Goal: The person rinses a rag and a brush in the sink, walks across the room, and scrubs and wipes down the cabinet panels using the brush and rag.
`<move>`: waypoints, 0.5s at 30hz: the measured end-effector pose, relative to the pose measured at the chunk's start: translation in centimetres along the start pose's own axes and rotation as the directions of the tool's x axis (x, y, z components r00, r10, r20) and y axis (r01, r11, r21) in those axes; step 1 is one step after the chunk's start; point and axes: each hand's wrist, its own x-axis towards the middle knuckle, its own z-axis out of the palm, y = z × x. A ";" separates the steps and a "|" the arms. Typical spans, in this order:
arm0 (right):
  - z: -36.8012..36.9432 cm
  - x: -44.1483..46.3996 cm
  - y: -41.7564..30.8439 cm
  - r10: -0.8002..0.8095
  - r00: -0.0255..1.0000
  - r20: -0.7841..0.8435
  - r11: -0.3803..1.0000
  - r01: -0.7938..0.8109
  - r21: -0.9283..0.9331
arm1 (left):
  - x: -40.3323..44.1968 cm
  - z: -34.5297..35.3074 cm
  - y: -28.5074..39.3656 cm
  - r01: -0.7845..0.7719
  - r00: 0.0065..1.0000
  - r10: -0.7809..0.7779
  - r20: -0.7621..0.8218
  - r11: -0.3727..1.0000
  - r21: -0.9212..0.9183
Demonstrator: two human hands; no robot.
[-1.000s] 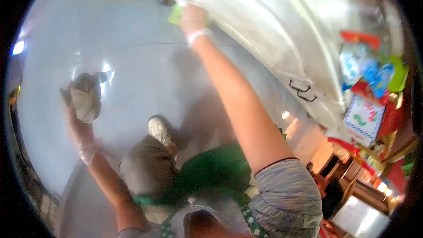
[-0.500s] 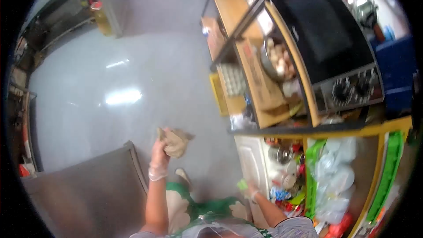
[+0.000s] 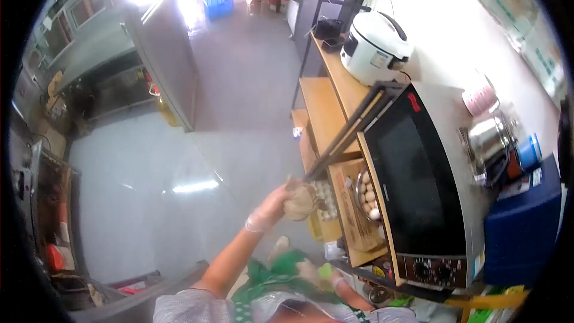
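Observation:
My left hand (image 3: pixel 272 206), in a clear plastic glove, is closed on a crumpled beige cloth-like bundle (image 3: pixel 301 201), held up in front of the shelf rack. Low at my right side, my right hand (image 3: pixel 338 282), also gloved, holds a small light-green item (image 3: pixel 325 271). Just right of the bundle, a tray of eggs (image 3: pixel 326 200) rests on a lower shelf. A metal bowl of eggs (image 3: pixel 368 196) sits on a higher shelf beside a cardboard box (image 3: pixel 353 212).
A black-fronted microwave (image 3: pixel 412 173) tops the rack at right, with a white rice cooker (image 3: pixel 375 48) behind it. A dark blue box (image 3: pixel 520 227) stands far right. Steel counters (image 3: pixel 98 54) line the left, and a blue crate (image 3: pixel 217 5) is on the floor ahead.
The view has swung up towards the room and rack. My left hand has risen and moved right with the bundle. My right hand has come down to my side, still holding the green item.

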 end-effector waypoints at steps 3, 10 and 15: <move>-4.8 4.1 -7.5 -0.206 0.976 -0.066 0.969 0.194 -0.155 | 3.6 -0.5 6.0 -0.042 0.998 0.042 -0.049 0.999 -0.004; -16.6 9.5 -25.5 -0.197 0.979 -0.060 0.958 0.205 0.202 | 13.0 -3.9 18.5 -0.001 0.996 0.002 -0.086 1.000 0.013; -19.2 9.8 -31.0 0.256 0.951 -0.172 0.880 -0.156 0.448 | 24.7 -4.3 25.2 0.162 0.952 -0.213 0.222 0.961 0.226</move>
